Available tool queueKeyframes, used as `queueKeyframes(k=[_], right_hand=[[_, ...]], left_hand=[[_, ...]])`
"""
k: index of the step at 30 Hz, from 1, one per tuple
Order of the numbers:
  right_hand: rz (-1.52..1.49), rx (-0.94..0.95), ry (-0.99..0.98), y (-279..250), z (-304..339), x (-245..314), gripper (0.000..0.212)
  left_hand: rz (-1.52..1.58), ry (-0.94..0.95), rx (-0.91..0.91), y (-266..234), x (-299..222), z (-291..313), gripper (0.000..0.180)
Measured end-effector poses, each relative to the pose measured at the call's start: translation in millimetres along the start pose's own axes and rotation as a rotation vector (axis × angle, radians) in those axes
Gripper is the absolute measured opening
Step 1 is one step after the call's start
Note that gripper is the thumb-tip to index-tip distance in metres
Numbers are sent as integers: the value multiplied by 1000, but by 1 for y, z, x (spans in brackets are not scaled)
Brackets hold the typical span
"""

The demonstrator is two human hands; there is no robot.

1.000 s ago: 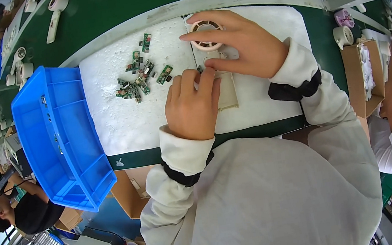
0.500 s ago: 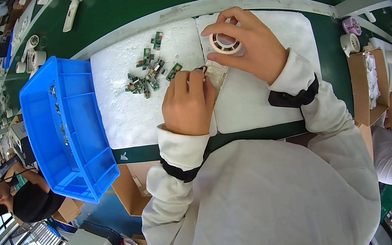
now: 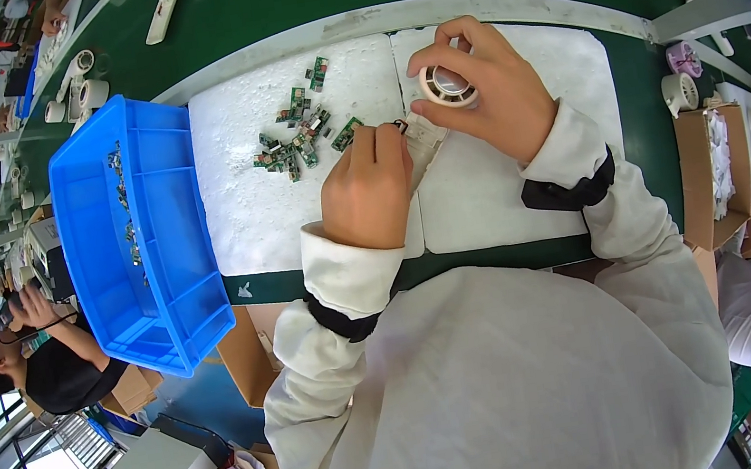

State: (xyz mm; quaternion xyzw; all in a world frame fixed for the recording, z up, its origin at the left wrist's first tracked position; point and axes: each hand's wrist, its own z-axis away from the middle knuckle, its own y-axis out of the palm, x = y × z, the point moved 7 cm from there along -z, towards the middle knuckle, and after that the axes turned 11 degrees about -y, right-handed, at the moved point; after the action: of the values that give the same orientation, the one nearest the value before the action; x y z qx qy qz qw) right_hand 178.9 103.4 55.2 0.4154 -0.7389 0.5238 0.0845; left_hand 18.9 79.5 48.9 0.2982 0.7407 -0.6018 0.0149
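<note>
Fiddly two-handed stage, mid-assembly by the look of it

So, the white round plastic fan head with a dark ring was gripped between thumb and fingers of the right hand, over the white rectangular foam mats. The narrow cream plastic handle was slanted down toward the left hand; any join was hidden. A tiny dark part was visible right by the bunched left fingertips, but whether it was pinched couldn't be told. Probably a small part was being fitted at the handle. For the next move, a steady fan head and careful left-finger placement were called for, imo. Green rectangular circuit boards were scattered nearby, further left.
</note>
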Motion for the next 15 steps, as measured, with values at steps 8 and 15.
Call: queueKeyframes(k=[8, 15], right_hand=[[40, -12, -39, 2, -1, 1, 34], [58, -10, -19, 3, 2, 3, 33]], left_hand=[[-106, 112, -83, 2, -5, 8, 19], [-96, 85, -55, -3, -6, 9, 17]])
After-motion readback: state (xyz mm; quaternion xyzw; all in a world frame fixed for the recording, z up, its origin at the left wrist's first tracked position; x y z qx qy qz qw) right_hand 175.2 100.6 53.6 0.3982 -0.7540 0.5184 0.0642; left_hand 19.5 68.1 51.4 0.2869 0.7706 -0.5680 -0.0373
